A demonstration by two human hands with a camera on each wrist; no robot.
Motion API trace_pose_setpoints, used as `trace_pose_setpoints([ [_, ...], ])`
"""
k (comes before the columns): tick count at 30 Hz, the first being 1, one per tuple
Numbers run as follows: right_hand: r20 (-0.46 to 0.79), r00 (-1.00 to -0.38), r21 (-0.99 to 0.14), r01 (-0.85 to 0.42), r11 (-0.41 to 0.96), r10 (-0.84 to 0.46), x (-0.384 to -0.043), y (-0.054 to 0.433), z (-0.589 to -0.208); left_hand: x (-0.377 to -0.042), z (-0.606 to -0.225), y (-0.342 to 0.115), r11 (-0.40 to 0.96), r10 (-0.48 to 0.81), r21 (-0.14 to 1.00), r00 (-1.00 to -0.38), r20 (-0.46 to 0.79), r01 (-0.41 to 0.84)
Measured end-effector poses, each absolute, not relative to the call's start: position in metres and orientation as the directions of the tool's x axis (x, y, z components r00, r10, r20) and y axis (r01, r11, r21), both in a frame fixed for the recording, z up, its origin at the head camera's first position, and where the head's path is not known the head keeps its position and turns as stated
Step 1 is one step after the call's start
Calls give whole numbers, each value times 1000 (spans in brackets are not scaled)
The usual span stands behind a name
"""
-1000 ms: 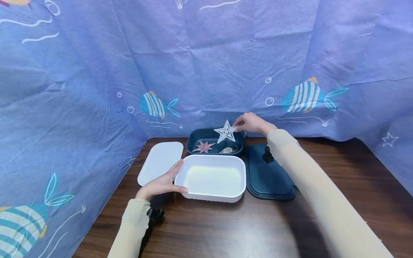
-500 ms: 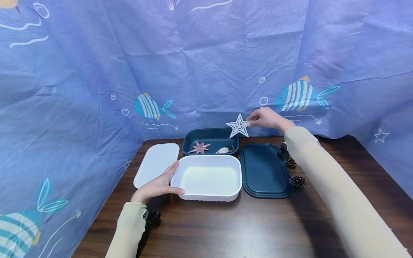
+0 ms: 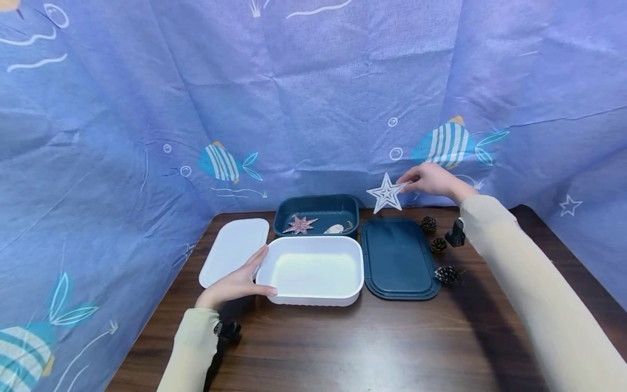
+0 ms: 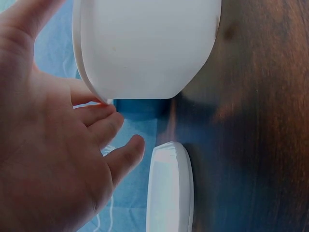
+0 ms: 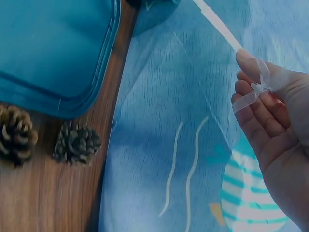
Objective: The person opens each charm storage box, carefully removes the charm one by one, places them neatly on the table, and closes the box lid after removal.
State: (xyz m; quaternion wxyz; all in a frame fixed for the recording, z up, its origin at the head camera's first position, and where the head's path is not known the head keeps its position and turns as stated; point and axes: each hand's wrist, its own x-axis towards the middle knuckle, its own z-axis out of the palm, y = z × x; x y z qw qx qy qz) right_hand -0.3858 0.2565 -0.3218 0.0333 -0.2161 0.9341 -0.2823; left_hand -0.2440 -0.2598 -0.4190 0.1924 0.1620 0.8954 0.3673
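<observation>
In the head view my right hand (image 3: 433, 179) pinches a white cut-out star ornament (image 3: 387, 194) by one point. It hangs in the air above the back edge of the dark blue lid (image 3: 399, 258). The right wrist view catches the star edge-on, with a sheer white ribbon bow (image 5: 260, 88) at the fingers. My left hand (image 3: 237, 280) holds the left end of a white plastic box (image 3: 318, 300), thumb at the front rim and fingers at the side. Nothing lies in that box. Behind it, a dark blue box (image 3: 315, 202) contains a pink glitter star (image 3: 300, 224) and a small pale ornament (image 3: 335, 229).
A white lid (image 3: 235, 253) lies left of the boxes. Several pine cones, among them a frosted one (image 3: 447, 275), sit along the right side of the blue lid. A blue fish-patterned cloth (image 3: 313, 98) hangs behind the wooden table (image 3: 323, 348).
My right hand has carried the white star from over the dark blue box rightward to above the blue lid. The pine cones have come into sight. My left hand stays on the white box.
</observation>
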Motion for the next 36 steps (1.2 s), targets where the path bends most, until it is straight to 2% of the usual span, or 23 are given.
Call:
trace_pose_setpoints([
  [17,76,-961,-574,-262,776,-267,-370,315,-317,-243,-419,-260,698,439,692,-873,-212,183],
  [36,73,-990,-598,-138,789,-118,-343,394,-329,-245,-421,-260,694,439,698,-873,-214,178],
])
